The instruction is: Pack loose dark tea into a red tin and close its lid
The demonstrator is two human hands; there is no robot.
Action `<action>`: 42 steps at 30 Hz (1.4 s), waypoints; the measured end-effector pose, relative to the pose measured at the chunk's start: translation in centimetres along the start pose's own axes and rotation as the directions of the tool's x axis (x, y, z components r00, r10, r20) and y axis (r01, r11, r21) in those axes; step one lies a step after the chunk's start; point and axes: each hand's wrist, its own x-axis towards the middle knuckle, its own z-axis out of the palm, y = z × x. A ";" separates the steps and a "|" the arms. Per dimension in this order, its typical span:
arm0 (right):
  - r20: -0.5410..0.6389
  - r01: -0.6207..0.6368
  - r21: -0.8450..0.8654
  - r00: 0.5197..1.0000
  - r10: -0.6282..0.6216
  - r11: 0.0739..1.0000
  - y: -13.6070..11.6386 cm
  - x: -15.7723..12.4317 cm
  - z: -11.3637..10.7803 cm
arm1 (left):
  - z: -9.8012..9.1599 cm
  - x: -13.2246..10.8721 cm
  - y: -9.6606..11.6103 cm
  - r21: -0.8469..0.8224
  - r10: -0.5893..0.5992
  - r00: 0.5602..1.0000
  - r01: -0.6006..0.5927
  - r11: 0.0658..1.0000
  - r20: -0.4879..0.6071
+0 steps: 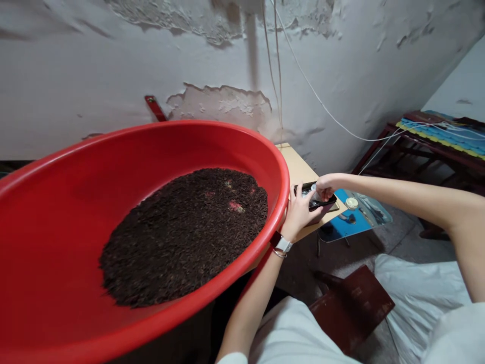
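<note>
A big red plastic basin [68, 283] fills the left, holding a heap of dark brown granular stuff [182, 237] with a few pink bits. Past its right rim, my left hand [299, 215], a watch on the wrist, rests against a dark phone-like object [321, 203] on a small tan board [297, 167]. My right hand [326, 186] reaches in from the right and pinches a small clear plastic piece [313, 194] over that dark object. Its fingers are closed on the piece.
A peeling white wall with hanging cords stands behind. A blue surface [350, 225] with a small round lid lies beside the board. A dark red stool [356, 303] and a white sack [420, 298] sit low right. A wooden bench [428, 146] stands far right.
</note>
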 end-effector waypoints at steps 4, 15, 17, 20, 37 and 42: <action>-0.025 -0.023 -0.070 0.999 0.021 0.997 -0.7 0.1 -0.4 | -1.0 0.5 0.8 0.022 -0.019 0.997 0.017 1.000 0.073; -0.486 0.065 -0.369 0.837 -0.252 0.927 12.1 4.6 3.5 | -1.4 1.1 0.2 0.108 -0.030 0.990 0.016 0.994 0.137; -0.452 0.124 -0.418 0.831 -0.325 0.900 13.9 6.2 7.0 | -1.1 1.2 -0.1 0.102 -0.032 0.991 0.019 0.995 0.130; -0.480 0.166 -0.520 0.755 -0.447 0.838 15.6 8.0 11.1 | -0.8 1.2 -0.3 0.074 -0.015 0.995 0.007 0.997 0.098; -0.901 0.711 0.250 0.420 -0.112 0.657 15.3 -4.9 -0.8 | -0.2 0.5 -0.1 -0.096 -0.079 0.997 0.081 0.992 0.022; -0.564 0.616 0.558 0.773 -0.290 0.557 8.9 -0.9 -0.6 | 1.1 -1.1 -0.2 -0.251 -0.147 0.976 0.104 0.962 -0.159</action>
